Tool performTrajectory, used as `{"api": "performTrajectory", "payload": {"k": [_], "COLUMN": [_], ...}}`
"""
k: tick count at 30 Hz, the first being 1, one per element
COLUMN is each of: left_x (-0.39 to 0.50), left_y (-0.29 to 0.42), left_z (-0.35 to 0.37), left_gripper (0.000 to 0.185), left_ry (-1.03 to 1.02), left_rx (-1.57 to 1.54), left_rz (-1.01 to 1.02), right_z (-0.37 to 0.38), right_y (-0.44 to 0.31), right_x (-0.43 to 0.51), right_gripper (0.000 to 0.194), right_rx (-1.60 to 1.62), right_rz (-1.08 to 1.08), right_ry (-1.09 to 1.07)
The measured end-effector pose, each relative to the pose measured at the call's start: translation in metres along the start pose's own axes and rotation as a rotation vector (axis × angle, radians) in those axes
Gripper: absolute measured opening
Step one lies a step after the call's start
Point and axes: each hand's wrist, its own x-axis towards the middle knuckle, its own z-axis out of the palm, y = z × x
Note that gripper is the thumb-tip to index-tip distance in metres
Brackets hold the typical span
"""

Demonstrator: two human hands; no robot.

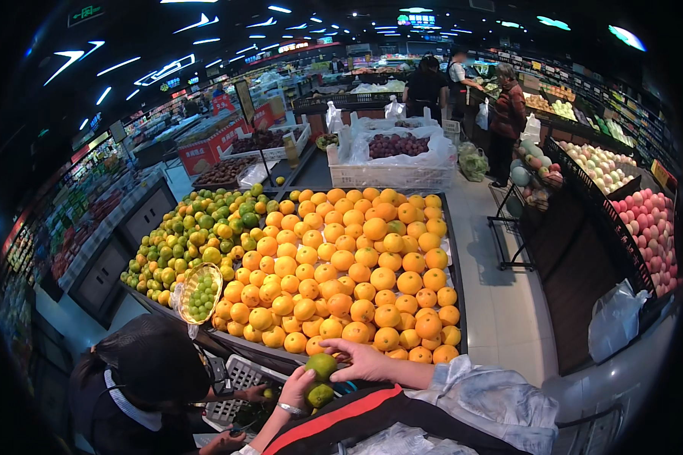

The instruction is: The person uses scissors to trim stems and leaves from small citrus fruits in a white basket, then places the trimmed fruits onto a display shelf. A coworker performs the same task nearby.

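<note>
Close to my body, in front of the fruit stand, my left hand point(296, 391) holds a green citrus fruit point(320, 396), with a bangle on its wrist. Just above it, another green citrus fruit point(321, 366) lies between both hands. The thumb and fingers of my right hand point(359, 360) are curved round that upper fruit's right side. Beyond the hands spreads a slanted bed of oranges point(341, 259). A heap of green and yellow citrus point(199, 227) adjoins it on the left. A wicker basket point(218, 290) of green grapes stands at the stand's left front.
A person in a dark cap point(148, 364) crouches at the left beside a grey plastic crate point(242, 375), hands near it. White crates point(393, 175) of dark grapes stand behind the oranges. At the right is a peach display point(649, 233) with a hanging plastic bag point(614, 318). Several people stand farther back.
</note>
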Motion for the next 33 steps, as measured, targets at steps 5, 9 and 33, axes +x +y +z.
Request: {"api": "performTrajectory", "payload": {"k": [5, 9, 33], "left_x": [0.018, 0.030, 0.050], "left_y": [-0.011, -0.009, 0.052], "left_z": [0.014, 0.011, 0.050], "left_gripper": [0.041, 0.048, 0.051], "left_ry": [0.071, 0.187, 0.326], "left_rx": [-0.041, 0.011, 0.535], "left_rz": [-0.087, -0.061, 0.500], "right_z": [0.003, -0.008, -0.059], "right_y": [-0.009, 0.003, 0.011], "right_x": [0.001, 0.005, 0.034], "right_gripper": [0.076, 0.051, 0.065], "right_rx": [-0.239, 0.451, 1.089], "right_rz": [-0.045, 0.140, 0.342], "right_ry": [0.103, 0.238, -0.260]}}
